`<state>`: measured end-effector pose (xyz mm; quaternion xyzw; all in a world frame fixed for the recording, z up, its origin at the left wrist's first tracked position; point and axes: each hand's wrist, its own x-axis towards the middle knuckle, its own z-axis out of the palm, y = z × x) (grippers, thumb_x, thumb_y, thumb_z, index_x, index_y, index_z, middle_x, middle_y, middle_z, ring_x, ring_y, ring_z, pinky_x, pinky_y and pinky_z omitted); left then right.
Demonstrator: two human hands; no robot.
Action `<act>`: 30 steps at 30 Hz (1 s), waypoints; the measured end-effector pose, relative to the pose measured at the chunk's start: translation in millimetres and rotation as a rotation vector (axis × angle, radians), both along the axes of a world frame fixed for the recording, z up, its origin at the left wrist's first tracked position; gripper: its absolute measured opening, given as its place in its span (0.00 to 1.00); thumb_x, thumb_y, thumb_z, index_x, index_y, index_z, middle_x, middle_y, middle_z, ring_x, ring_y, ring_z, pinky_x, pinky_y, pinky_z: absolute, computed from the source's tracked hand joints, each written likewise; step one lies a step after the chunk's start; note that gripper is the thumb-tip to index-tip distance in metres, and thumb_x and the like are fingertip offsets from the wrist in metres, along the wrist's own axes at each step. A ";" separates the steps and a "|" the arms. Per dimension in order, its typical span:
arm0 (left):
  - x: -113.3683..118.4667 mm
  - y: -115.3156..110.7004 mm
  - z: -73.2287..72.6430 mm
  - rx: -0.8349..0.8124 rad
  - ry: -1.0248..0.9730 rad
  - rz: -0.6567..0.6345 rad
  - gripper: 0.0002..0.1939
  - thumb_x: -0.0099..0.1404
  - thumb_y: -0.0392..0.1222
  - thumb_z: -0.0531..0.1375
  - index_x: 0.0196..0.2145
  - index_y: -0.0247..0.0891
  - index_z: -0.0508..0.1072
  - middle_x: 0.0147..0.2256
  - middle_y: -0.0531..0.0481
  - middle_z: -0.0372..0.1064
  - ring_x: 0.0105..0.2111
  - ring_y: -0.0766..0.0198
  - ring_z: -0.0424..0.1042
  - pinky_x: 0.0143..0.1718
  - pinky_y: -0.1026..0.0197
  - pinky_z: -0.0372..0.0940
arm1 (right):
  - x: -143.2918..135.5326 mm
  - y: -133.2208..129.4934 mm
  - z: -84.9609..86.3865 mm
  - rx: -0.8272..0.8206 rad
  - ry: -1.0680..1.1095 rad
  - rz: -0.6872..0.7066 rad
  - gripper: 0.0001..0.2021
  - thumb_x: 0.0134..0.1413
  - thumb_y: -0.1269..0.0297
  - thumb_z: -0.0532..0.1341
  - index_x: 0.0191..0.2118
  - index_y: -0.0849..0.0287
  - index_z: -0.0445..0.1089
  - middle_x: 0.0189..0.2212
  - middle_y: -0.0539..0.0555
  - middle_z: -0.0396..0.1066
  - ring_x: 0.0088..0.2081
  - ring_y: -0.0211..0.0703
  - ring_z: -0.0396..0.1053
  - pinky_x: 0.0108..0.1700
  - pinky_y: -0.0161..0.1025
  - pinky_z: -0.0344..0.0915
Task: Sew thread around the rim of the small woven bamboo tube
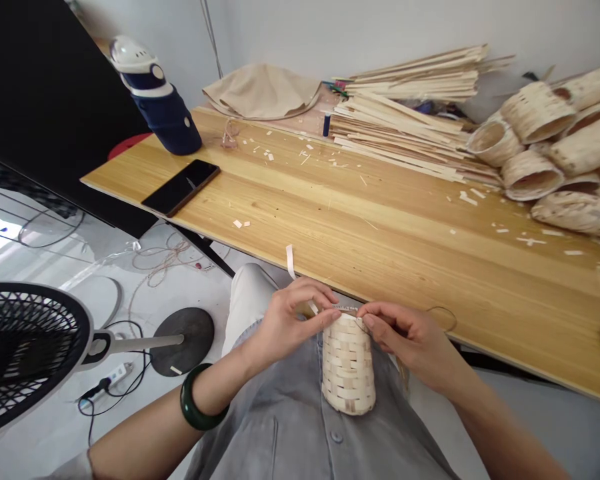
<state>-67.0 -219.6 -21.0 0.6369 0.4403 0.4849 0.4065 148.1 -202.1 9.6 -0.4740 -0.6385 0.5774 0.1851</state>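
Pale woven strips make up the small basket (349,367) that we hold in the head view, in front of our grey shirt (250,440) and just below the near edge of the wooden table (290,200). Our left hand (297,317) has its grip closed on the left side of the basket's far edge, thumb and fingers pinched together. Our right hand (407,337) pinches that same edge at its right corner, thumb against forefinger. A thin dark cord (453,313) loops out beyond our right knuckles; we cannot tell whether our fingers hold it too. Past our left hand a narrow pale strip (290,260) sticks up in front of the table edge, and a dark green bangle (186,398) circles our left wrist.

On the table, a black phone (183,188) lies near the left end, close to an upright bottle (165,120) in a navy cover. Behind them a beige cloth (263,93) lies folded over, with a dark blue spool (327,125) beside bundled wooden slats (405,137). Bark-like tubes (537,113) are piled at the right, and small pale scraps (269,157) are scattered about. On the floor to our left stands a black fan (25,360).
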 end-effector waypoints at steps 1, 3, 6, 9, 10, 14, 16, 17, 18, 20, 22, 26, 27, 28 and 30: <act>2.0 0.2 0.4 -0.110 -0.052 -0.015 0.07 0.63 0.40 0.66 0.30 0.34 0.75 0.34 0.46 0.76 0.36 0.62 0.75 0.39 0.61 0.69 | 0.0 0.0 0.9 0.006 -0.002 0.002 0.15 0.63 0.53 0.57 0.38 0.59 0.73 0.23 0.47 0.60 0.23 0.34 0.51 0.24 0.35 0.48; 4.2 0.7 1.3 -0.244 -0.108 -0.044 0.07 0.64 0.42 0.65 0.35 0.34 0.77 0.33 0.47 0.74 0.35 0.62 0.73 0.37 0.61 0.68 | 0.1 0.5 2.2 0.017 -0.007 0.004 0.15 0.63 0.53 0.57 0.38 0.59 0.73 0.23 0.48 0.60 0.23 0.34 0.50 0.24 0.35 0.48; 4.4 1.1 3.2 -0.237 -0.088 -0.109 0.09 0.66 0.41 0.62 0.42 0.36 0.79 0.35 0.47 0.73 0.36 0.63 0.71 0.38 0.62 0.65 | 1.5 1.0 2.1 0.019 -0.015 0.012 0.14 0.63 0.54 0.56 0.38 0.59 0.73 0.24 0.48 0.61 0.24 0.35 0.51 0.24 0.35 0.48; 4.0 0.3 4.5 -0.254 -0.095 -0.171 0.09 0.68 0.41 0.61 0.39 0.36 0.81 0.35 0.47 0.73 0.38 0.63 0.71 0.40 0.62 0.63 | 4.0 0.1 1.1 0.003 -0.013 0.016 0.14 0.64 0.53 0.56 0.38 0.58 0.73 0.23 0.47 0.59 0.24 0.34 0.50 0.25 0.35 0.48; 4.2 0.0 4.8 -0.286 -0.123 -0.176 0.09 0.67 0.41 0.61 0.38 0.36 0.81 0.35 0.47 0.73 0.38 0.63 0.71 0.41 0.61 0.63 | 4.6 -0.3 1.0 -0.001 -0.014 0.017 0.14 0.64 0.53 0.56 0.39 0.58 0.73 0.22 0.46 0.58 0.23 0.34 0.49 0.25 0.35 0.48; 7.3 -0.5 5.8 -0.468 -0.297 -0.198 0.08 0.66 0.40 0.62 0.36 0.37 0.81 0.35 0.49 0.73 0.38 0.64 0.71 0.42 0.62 0.63 | 5.6 -1.0 3.9 0.007 -0.026 0.035 0.15 0.64 0.53 0.56 0.38 0.58 0.73 0.21 0.46 0.56 0.23 0.34 0.49 0.26 0.35 0.49; 9.5 -0.2 6.8 -0.538 -0.365 -0.201 0.07 0.64 0.38 0.62 0.34 0.37 0.81 0.36 0.49 0.73 0.40 0.63 0.71 0.44 0.62 0.63 | 5.7 -1.1 6.5 0.018 -0.036 0.044 0.15 0.65 0.52 0.56 0.38 0.57 0.73 0.21 0.46 0.55 0.23 0.35 0.48 0.26 0.35 0.49; 10.7 -0.1 7.6 -0.561 -0.388 -0.195 0.06 0.63 0.38 0.62 0.33 0.37 0.81 0.37 0.49 0.73 0.41 0.63 0.70 0.45 0.62 0.63 | 5.7 -1.2 7.8 0.024 -0.044 0.047 0.15 0.65 0.52 0.55 0.39 0.57 0.73 0.21 0.45 0.55 0.23 0.35 0.48 0.26 0.35 0.49; 11.9 -0.2 8.4 -0.580 -0.409 -0.187 0.06 0.62 0.37 0.63 0.31 0.37 0.81 0.39 0.49 0.73 0.43 0.62 0.70 0.46 0.62 0.62 | 5.8 -1.5 8.8 0.032 -0.053 0.050 0.15 0.65 0.52 0.55 0.39 0.57 0.73 0.21 0.45 0.54 0.23 0.35 0.48 0.26 0.35 0.49; 14.5 -0.9 10.4 -0.629 -0.450 -0.165 0.07 0.62 0.38 0.63 0.29 0.37 0.81 0.42 0.48 0.73 0.45 0.61 0.70 0.48 0.61 0.62 | 6.0 -2.3 10.2 0.048 -0.070 0.052 0.16 0.65 0.52 0.55 0.39 0.57 0.73 0.21 0.45 0.54 0.23 0.35 0.48 0.26 0.35 0.49; 16.8 -2.2 12.8 -0.676 -0.474 -0.138 0.08 0.61 0.41 0.64 0.28 0.37 0.81 0.42 0.48 0.73 0.44 0.60 0.70 0.48 0.60 0.62 | 6.4 -3.6 10.8 0.063 -0.085 0.049 0.15 0.65 0.52 0.55 0.39 0.58 0.73 0.20 0.45 0.54 0.23 0.35 0.48 0.26 0.36 0.49; 19.6 -5.1 16.5 -0.677 -0.462 -0.094 0.08 0.60 0.43 0.66 0.27 0.37 0.80 0.41 0.47 0.73 0.44 0.60 0.70 0.48 0.59 0.62 | 7.0 -5.1 11.5 0.072 -0.090 0.037 0.15 0.65 0.53 0.55 0.40 0.58 0.73 0.20 0.46 0.55 0.23 0.35 0.50 0.26 0.35 0.50; 20.0 -5.6 16.8 -0.670 -0.471 -0.102 0.07 0.59 0.42 0.67 0.27 0.37 0.80 0.41 0.47 0.73 0.43 0.60 0.70 0.47 0.59 0.62 | 7.1 -5.1 11.6 0.072 -0.088 0.037 0.15 0.65 0.53 0.55 0.40 0.58 0.73 0.21 0.46 0.56 0.23 0.35 0.50 0.26 0.35 0.50; 20.5 -5.9 16.6 -0.663 -0.486 -0.112 0.06 0.57 0.41 0.68 0.28 0.37 0.80 0.41 0.48 0.72 0.43 0.61 0.70 0.46 0.59 0.63 | 7.2 -5.0 11.7 0.072 -0.088 0.036 0.15 0.64 0.53 0.55 0.40 0.58 0.73 0.21 0.46 0.56 0.23 0.35 0.50 0.25 0.35 0.50; 21.6 -6.1 15.4 -0.652 -0.510 -0.131 0.05 0.55 0.40 0.70 0.28 0.37 0.79 0.40 0.48 0.72 0.42 0.61 0.71 0.44 0.60 0.64 | 7.4 -4.7 11.5 0.072 -0.092 0.027 0.15 0.64 0.53 0.55 0.40 0.58 0.74 0.21 0.46 0.55 0.23 0.35 0.49 0.25 0.36 0.49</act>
